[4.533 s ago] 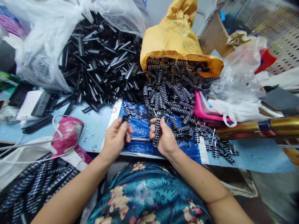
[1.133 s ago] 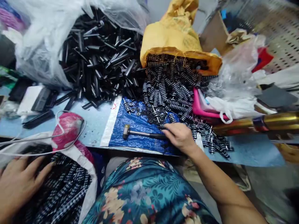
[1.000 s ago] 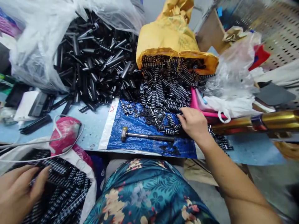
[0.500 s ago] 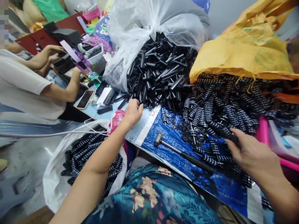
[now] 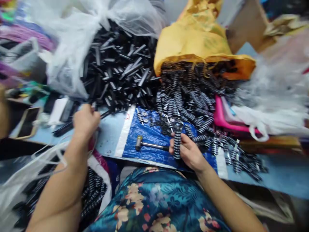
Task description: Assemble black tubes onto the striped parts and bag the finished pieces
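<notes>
My right hand grips a black ribbed cylinder with rows of pale ridges, held upright between thumb and fingers over the blue sheet. Just left of it lies a hammer with a metal head and black handle. My left hand is closed at the near left edge of a heap of glossy black tubes; what its fingers hold is hidden and blurred. More ribbed cylinders spill from a yellow sack. Small dark washers lie in front of them.
A clear plastic bag surrounds the tubes. At left are a phone and a white box-shaped item. Below my left arm a white sack contains ribbed cylinders. A pink bin and loose ribbed pieces are at right.
The view has swung right. My right hand has come from the ribbed heap to beside the hammer, bringing a ribbed cylinder. My left hand stays by the tubes' near edge.
</notes>
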`<state>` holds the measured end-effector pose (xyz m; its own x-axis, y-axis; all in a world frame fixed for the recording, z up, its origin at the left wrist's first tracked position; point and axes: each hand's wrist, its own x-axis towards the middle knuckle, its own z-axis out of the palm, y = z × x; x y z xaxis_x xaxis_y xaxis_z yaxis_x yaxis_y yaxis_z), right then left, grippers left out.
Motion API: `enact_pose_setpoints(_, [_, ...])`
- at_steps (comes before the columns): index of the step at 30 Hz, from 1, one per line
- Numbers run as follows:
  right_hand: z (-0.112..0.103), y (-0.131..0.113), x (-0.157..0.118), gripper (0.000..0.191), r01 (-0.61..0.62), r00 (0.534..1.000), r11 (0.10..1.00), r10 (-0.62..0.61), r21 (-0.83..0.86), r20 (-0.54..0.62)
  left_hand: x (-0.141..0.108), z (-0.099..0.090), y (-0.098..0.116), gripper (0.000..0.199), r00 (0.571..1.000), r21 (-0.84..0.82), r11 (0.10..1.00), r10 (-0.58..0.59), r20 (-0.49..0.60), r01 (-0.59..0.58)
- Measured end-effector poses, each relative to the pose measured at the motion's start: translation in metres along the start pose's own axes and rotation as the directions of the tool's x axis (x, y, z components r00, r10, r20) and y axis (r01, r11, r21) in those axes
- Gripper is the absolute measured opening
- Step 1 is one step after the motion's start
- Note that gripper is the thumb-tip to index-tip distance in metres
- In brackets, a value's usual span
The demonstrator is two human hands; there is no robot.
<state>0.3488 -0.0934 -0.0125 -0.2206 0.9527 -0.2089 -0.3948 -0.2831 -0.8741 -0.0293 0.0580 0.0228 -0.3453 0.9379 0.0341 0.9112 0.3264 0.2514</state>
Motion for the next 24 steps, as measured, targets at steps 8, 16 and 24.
enact_pose_setpoints(8, [0.023,0.009,0.024,0.055,-0.084,0.989,0.990,0.097,0.117,-0.115,-0.058,-0.012,0.018,0.023,0.961,-0.150,0.967,0.171,-0.216,-0.206])
enact_pose_setpoints(16, [0.038,0.021,0.032,0.061,-0.109,0.994,0.994,0.110,-0.012,0.030,-0.141,0.040,0.086,0.016,0.874,-0.873,0.485,0.445,0.196,-0.051])
enact_pose_setpoints(24, [0.032,0.012,0.023,0.054,-0.032,0.998,0.997,0.036,0.071,-0.058,-0.158,0.045,0.119,0.033,0.898,-0.948,0.079,0.306,0.316,0.307])
